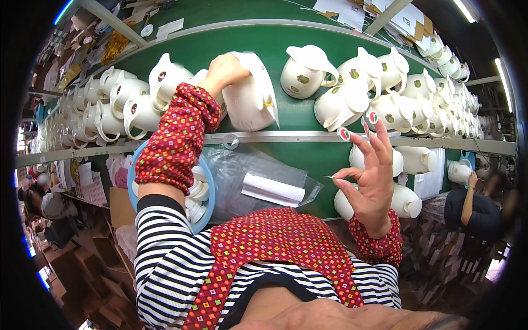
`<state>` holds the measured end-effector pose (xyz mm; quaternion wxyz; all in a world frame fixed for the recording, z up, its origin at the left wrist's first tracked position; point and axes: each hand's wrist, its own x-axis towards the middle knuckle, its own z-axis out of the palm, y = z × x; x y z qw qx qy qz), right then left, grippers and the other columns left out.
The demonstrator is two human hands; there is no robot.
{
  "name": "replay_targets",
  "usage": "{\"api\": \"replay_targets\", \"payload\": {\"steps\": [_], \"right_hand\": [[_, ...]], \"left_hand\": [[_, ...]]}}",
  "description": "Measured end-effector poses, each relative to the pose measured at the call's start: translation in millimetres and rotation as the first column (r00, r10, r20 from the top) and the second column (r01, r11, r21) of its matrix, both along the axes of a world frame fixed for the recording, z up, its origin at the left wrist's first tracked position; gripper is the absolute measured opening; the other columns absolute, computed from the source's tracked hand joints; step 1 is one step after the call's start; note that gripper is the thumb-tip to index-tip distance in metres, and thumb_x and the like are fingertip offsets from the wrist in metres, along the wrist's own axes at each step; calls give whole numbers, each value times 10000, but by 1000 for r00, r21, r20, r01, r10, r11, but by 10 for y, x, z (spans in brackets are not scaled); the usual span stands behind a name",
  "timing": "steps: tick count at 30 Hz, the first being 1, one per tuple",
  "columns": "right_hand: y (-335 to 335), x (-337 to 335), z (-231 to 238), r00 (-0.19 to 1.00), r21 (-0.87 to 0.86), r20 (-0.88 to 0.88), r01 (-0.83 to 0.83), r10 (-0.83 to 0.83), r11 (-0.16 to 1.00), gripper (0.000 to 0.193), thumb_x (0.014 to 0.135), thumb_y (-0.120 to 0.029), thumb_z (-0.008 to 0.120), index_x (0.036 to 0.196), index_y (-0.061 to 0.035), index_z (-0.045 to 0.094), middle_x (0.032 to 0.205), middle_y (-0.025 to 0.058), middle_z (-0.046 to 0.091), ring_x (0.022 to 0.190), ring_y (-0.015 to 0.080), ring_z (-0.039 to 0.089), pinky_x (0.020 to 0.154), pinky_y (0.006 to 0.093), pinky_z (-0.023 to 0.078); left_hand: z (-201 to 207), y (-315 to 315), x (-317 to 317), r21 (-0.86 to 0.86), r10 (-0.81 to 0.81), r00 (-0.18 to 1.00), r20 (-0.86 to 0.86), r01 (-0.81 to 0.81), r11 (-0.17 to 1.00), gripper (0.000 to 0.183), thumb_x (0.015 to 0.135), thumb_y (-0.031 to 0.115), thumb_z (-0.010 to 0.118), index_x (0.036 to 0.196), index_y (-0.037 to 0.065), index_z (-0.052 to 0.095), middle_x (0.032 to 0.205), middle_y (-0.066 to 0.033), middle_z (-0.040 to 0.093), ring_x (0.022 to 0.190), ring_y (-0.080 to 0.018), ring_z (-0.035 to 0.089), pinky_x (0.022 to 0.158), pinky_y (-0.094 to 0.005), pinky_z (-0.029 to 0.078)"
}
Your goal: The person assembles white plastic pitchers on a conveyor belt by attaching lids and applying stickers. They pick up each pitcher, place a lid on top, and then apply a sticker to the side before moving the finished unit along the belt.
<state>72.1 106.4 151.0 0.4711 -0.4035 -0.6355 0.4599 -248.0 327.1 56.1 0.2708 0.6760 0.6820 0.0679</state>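
Observation:
My left hand [226, 70] is closed on the top of a white jug [245, 107], which stands near the front rail of the green bench. A white sheet-like edge with a small yellow bit shows along the jug's right side; I cannot tell what it is. My right hand [374, 184] is raised over the bench's near strip, thumb and forefinger pinching a small sticker [329, 176] seen nearly edge-on. Round red, green and white stickers [344, 133] cling to its other fingertips. Just beyond that hand, a white jug [340, 104] leans over, and another with printed motifs [302, 74] stands upright.
Rows of white jugs [118, 91] fill the bench on the left, and more [393, 110] on the right. A blue-rimmed tub [206, 217] of white parts sits beneath my left forearm. Clear plastic bags [225, 176] and a white roll [272, 190] lie nearby. Another person [478, 209] works at right.

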Motion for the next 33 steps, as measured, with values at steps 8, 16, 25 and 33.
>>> {"api": "replay_targets", "payload": {"steps": [8,16,25,33], "right_hand": [[-349,-450,-38,946,-109,-179,-290,268,951,874,819,145,767,1584,-75,406,1749,189,52,1539,343,351,849,323,645],[-776,-696,-330,902,-45,-134,-418,409,907,839,796,159,754,1546,-115,496,1739,236,59,1512,368,414,830,322,659],[-1003,-954,-596,874,76,59,-486,483,870,839,764,206,720,1511,-137,551,1737,254,69,1453,396,489,754,312,637],[-1014,-1087,-627,867,56,137,-490,480,870,833,778,210,697,1516,-148,547,1731,244,80,1446,389,486,776,311,634]], "left_hand": [[-639,-1226,121,-752,190,917,350,154,640,663,859,633,748,1060,3,795,963,-108,765,791,-214,749,663,-350,593],[-433,-1992,111,-703,308,822,478,149,695,607,896,597,731,1155,49,772,996,-102,767,745,-189,739,613,-331,565],[-504,-2223,-92,-681,310,822,477,123,722,580,909,547,660,1133,24,771,1041,-117,767,840,-228,753,687,-351,579],[-774,-2260,-247,-688,334,806,488,119,716,660,882,646,703,1109,31,777,991,-107,765,783,-209,728,639,-333,545]]}}
